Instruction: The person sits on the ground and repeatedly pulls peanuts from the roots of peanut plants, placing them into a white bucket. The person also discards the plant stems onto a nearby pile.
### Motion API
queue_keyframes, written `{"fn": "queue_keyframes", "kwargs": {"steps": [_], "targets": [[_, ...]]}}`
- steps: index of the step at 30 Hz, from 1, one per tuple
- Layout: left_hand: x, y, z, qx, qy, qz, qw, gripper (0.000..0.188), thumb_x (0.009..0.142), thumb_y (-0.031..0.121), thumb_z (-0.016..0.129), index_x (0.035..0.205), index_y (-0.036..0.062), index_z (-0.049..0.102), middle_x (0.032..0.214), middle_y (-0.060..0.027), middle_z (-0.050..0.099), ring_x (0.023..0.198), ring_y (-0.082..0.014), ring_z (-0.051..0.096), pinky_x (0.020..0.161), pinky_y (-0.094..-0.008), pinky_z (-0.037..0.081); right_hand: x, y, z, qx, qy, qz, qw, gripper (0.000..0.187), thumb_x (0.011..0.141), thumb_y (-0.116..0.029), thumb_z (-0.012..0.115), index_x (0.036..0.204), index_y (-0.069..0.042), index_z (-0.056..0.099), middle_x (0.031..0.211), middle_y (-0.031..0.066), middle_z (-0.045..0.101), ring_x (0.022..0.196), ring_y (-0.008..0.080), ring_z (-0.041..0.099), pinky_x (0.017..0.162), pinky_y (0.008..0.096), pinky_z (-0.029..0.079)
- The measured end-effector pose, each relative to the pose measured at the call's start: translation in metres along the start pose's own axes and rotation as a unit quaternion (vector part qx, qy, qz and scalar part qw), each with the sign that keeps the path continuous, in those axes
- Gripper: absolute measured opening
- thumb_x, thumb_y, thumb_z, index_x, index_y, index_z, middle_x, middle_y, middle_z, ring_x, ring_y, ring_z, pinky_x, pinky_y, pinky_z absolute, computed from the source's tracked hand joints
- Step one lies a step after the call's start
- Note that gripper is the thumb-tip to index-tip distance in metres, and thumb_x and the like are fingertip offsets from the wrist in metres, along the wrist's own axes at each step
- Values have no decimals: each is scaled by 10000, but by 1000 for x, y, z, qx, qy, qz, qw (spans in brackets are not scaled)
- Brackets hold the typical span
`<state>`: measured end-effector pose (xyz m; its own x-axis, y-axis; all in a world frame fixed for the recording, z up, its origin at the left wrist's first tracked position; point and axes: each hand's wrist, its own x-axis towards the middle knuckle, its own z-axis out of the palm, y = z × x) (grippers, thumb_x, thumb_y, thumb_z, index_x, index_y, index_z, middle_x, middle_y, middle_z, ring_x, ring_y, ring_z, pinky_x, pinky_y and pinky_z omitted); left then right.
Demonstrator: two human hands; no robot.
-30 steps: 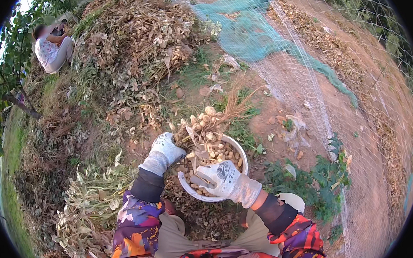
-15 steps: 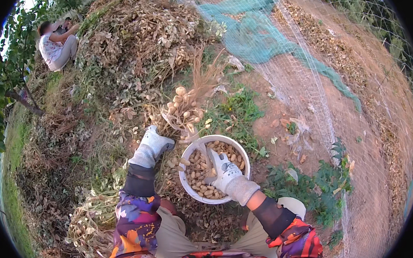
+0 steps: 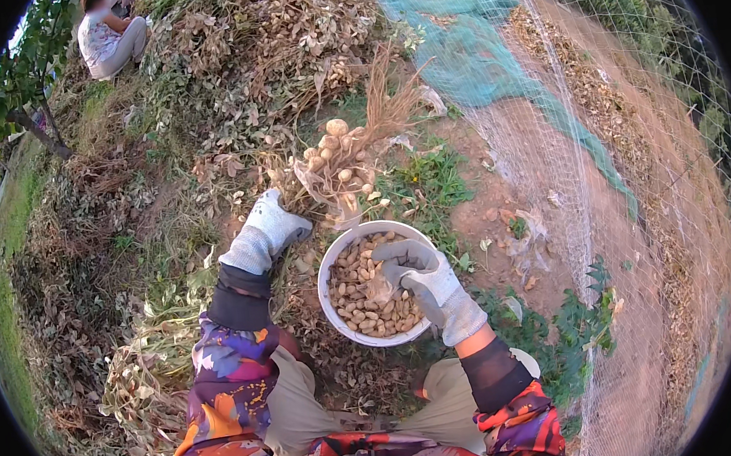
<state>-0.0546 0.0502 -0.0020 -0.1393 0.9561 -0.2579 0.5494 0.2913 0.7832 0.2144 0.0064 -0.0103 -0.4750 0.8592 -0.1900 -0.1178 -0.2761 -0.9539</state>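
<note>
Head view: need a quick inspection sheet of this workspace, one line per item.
Surface: bare soil with weeds and dry plant litter.
Job's things: white bowl partly filled with peanut pods; uprooted peanut plant, pods on its roots, above the bowl.
Clutter: heap of pulled plants behind; leafy stems at lower left.
Grippers: left hand, gloved, grips the plant's stems; right hand, gloved, over the bowl, fingers on the pods.
Cables: nothing seen.
Surroundings: pale netting on the right, green mesh at top, another person sitting at upper left.
</note>
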Motion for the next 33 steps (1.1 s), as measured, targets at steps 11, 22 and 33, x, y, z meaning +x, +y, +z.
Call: {"fn": "queue_keyframes", "kwargs": {"steps": [11, 22, 33], "targets": [[-10, -4, -8, 34, 12, -11, 999, 544, 534, 246, 746, 941, -59, 551, 890, -207, 617, 837, -281, 611, 724, -321, 490, 33, 74, -49, -655, -10, 55, 754, 297, 729, -52, 568, 1025, -72, 577, 979, 166, 589, 908, 304, 584, 779, 394, 468], [-15, -10, -18, 12, 1, -38, 999, 507, 520, 252, 754, 876, -45, 548, 796, -186, 615, 762, -257, 611, 672, -327, 491, 21, 51, -28, -814, 48, 144, 561, 478, 694, -263, 685, 1131, -153, 526, 1187, 106, 437, 1117, 293, 439, 861, 462, 404], [-24, 0, -26, -41, 9, -38, 998, 449, 531, 166, 762, 843, -44, 517, 722, -141, 615, 651, -188, 589, 572, -306, 482, 28, 108, -50, -750, -49, 168, 637, 600, 758, -139, 602, 1305, -137, 356, 1195, 172, 508, 1048, 275, 545, 824, 393, 462]]}}
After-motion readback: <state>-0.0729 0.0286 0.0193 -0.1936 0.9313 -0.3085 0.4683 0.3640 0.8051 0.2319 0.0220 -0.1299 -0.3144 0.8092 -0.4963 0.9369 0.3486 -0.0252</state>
